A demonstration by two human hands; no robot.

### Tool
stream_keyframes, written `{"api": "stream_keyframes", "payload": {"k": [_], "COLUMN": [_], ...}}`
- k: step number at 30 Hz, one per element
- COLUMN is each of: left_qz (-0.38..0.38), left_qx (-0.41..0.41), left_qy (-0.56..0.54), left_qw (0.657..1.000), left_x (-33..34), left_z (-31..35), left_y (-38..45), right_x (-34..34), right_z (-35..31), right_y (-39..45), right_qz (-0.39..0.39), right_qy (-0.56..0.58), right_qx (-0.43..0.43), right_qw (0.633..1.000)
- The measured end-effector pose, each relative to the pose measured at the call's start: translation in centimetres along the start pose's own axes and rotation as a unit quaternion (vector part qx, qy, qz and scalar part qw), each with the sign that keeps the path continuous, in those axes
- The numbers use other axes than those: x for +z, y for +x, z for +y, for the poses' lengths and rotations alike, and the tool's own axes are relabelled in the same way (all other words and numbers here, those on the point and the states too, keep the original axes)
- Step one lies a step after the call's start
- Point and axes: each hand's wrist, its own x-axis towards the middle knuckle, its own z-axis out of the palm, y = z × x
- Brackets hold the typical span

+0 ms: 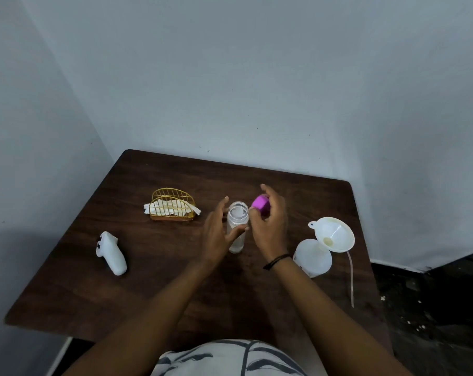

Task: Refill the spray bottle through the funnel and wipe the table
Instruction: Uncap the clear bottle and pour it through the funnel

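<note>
A clear plastic bottle [238,221] stands upright and uncapped in the middle of the dark wooden table [154,289]. My left hand [219,234] wraps around its left side, thumb across the front. Just right of the bottle's mouth, my right hand [270,226] holds a purple cap [260,203] between the fingertips. At the right stands a white spray bottle [312,257] with a white funnel [335,234] seated in its neck. A white spray head [111,252] lies on its side at the left. White tissues [170,208] sit in a gold wire holder [173,202].
A thin tube [351,278] hangs from under the funnel toward the table's right edge. Walls close in behind and to the left of the table. Dark floor shows at the right.
</note>
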Motion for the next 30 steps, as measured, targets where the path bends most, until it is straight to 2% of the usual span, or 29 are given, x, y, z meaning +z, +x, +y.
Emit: {"api": "stream_keyframes", "payload": {"k": [4, 8, 12, 19, 23, 27, 30], "left_qz": [0.002, 0.002, -0.006, -0.028, -0.027, 0.009, 0.054], "left_qx": [-0.007, -0.003, 0.007, 0.004, -0.002, -0.007, 0.017], "left_qy": [0.004, 0.007, 0.007, 0.017, 0.019, 0.032, 0.023], "left_qw": [1.0, 1.0, 1.0, 0.999, 0.999, 0.999, 0.998], "left_x": [0.2, 0.3, 0.4, 0.6, 0.7, 1.0, 0.9], "left_z": [-0.3, -0.5, -0.2, -1.4, -1.4, -0.9, 0.8], "left_y": [0.2, 0.1, 0.2, 0.1, 0.4, 0.6, 0.6], "right_x": [-0.1, 0.1, 0.4, 1.0, 0.9, 0.2, -0.1], "right_z": [2.5, 6.1, 9.5, 12.3, 12.1, 10.1, 7.6], "right_y": [-0.6, -2.0, -2.9, -4.3, -4.1, -4.3, -4.2], "right_qz": [0.037, -0.021, -0.1, -0.15, -0.153, -0.201, -0.182], "right_qy": [-0.031, -0.084, -0.212, -0.206, -0.239, -0.134, -0.057], "right_qx": [0.104, 0.132, 0.126, 0.171, 0.141, 0.086, 0.027], "right_qw": [0.993, 0.987, 0.964, 0.952, 0.948, 0.967, 0.981]}}
